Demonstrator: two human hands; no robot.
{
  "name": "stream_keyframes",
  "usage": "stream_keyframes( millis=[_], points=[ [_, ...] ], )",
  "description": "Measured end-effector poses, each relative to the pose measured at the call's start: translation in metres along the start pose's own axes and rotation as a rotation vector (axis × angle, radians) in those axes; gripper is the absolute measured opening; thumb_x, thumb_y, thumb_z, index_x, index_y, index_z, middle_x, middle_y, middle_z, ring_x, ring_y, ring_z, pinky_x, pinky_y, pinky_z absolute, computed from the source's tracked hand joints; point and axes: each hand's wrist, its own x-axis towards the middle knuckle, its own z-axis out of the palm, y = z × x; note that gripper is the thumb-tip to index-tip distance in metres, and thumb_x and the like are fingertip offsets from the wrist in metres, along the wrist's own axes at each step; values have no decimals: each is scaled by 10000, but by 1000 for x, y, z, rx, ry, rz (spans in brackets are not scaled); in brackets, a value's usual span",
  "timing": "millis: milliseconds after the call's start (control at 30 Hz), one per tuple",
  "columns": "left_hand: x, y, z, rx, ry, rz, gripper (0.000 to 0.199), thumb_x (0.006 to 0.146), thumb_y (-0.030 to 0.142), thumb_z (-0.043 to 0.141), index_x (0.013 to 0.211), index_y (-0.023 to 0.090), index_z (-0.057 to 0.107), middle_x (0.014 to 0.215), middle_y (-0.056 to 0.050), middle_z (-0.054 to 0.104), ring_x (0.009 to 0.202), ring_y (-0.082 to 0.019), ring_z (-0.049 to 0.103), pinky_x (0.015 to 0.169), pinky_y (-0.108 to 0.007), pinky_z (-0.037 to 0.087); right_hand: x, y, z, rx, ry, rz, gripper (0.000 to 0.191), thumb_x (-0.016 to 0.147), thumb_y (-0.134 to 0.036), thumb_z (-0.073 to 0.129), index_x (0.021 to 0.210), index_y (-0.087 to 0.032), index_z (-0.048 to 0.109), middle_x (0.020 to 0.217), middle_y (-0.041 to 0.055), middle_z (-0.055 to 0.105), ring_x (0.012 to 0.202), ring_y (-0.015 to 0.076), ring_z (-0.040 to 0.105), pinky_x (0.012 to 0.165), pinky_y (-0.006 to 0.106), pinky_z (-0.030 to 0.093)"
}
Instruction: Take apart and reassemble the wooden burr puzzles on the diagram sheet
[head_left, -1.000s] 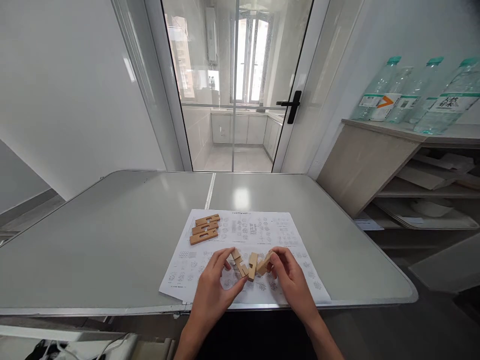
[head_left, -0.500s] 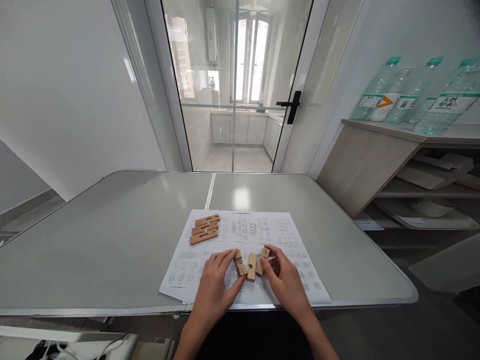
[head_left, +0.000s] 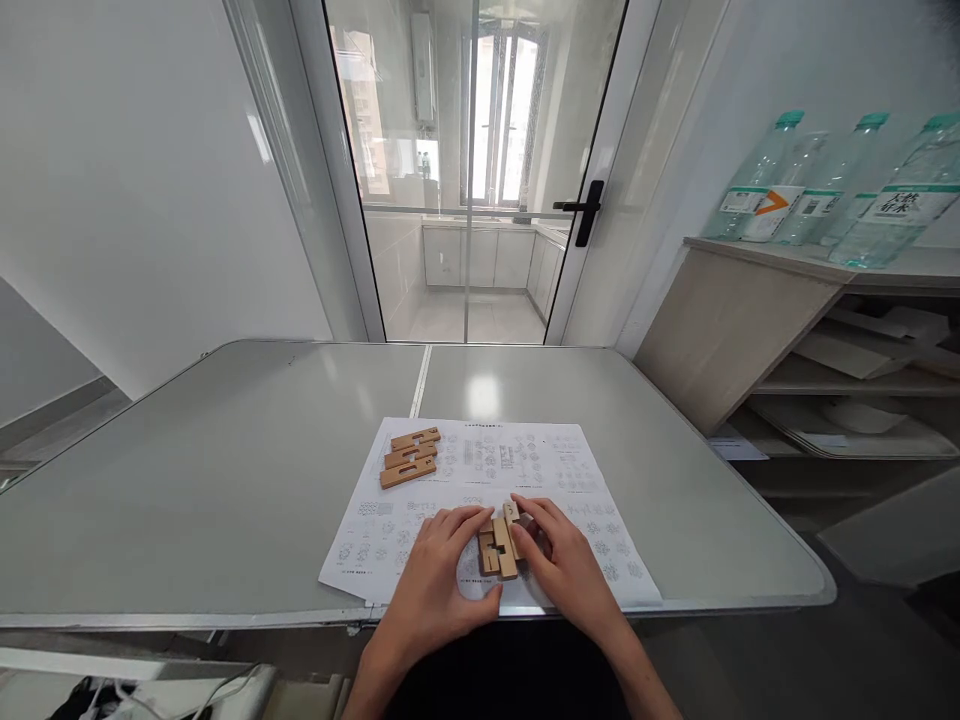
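Note:
Three light notched wooden blocks lie side by side on the printed sheet (head_left: 480, 480): a left block (head_left: 488, 556), a middle block (head_left: 504, 550) and a right block (head_left: 512, 514) with a mark on its top. My left hand (head_left: 442, 567) curves around the left block, fingers at its far end and thumb near the close end, with the fingers spread. My right hand (head_left: 566, 560) grips the right block between thumb and forefinger. Three slotted wooden pieces (head_left: 409, 471) lie in a row at the sheet's upper left.
The grey table (head_left: 225, 480) surrounds the sheet. A glass door (head_left: 480, 180) with a black handle stands behind it. At the right, plastic bottles (head_left: 817, 190) stand on a wooden shelf unit (head_left: 750, 330).
The left and right blocks have come in against the middle one, closing the gaps. The left and middle blocks sit slightly nearer me. My left thumb has moved towards me and right.

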Motion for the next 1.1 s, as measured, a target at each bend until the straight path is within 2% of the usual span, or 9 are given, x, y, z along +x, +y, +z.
stream_keyframes(
  millis=[133, 267, 333, 567, 767, 967, 1100],
  points=[
    [1, 0, 1, -7, -23, -20, 876, 655, 253, 880, 1460, 333, 543, 1410, -84, 628, 1234, -360, 604, 1060, -544, 504, 0, -1, -1, -17, -38, -33, 398, 1048, -395, 507, 1402, -274, 642, 1263, 84, 684, 1077, 253, 697, 945, 389, 583],
    [1, -1, 4, 18, -4, -22, 906, 631, 313, 936, 1446, 335, 541, 1396, -74, 641, 1210, -361, 624, 1056, -548, 507, -1, -5, -2, -1, -79, -44, 389, 1061, -386, 497, 1413, -292, 632, 1295, 73, 659, 1051, 235, 700, 951, 373, 576],
    [1, -2, 6, 40, 8, -21, 870, 659, 291, 919, 1441, 336, 539, 1385, -67, 648, 1198, -352, 632, 1060, -548, 502, -2, -9, -3, 20, -110, -51, 385, 1071, -379, 489, 1425, -307, 623, 1293, 64, 655, 1040, 226, 698, 938, 361, 577],
    [1, -4, 11, 77, 30, -21, 760, 728, 294, 884, 1413, 322, 555, 1355, -68, 645, 1160, -331, 631, 1020, -515, 514, -4, -13, -6, 55, -162, -99, 403, 1101, -343, 428, 1472, -355, 587, 1321, 56, 622, 1189, 236, 644, 1005, 359, 551],
    [2, 0, 9, 87, 51, -44, 647, 734, 344, 890, 1327, 321, 630, 1262, -60, 657, 1082, -311, 654, 952, -475, 545, -4, -11, -6, 52, -191, -96, 410, 1101, -348, 431, 1482, -344, 580, 1328, 63, 599, 1170, 233, 637, 998, 364, 553],
    [0, 1, 10, 58, 49, -80, 578, 763, 335, 862, 1295, 312, 637, 1180, -49, 656, 1056, -293, 646, 923, -460, 554, -6, -13, -7, 82, -228, -79, 414, 1105, -341, 429, 1498, -356, 556, 1337, 54, 582, 1181, 222, 619, 1009, 360, 536],
    [1, -2, 10, 3, 46, -90, 554, 810, 320, 823, 1322, 319, 614, 1184, -43, 639, 1083, -272, 637, 925, -427, 560, -4, -13, -6, 124, -219, -61, 449, 1102, -329, 444, 1547, -375, 481, 1341, 42, 575, 1074, 189, 647, 996, 353, 536]
  ],
)
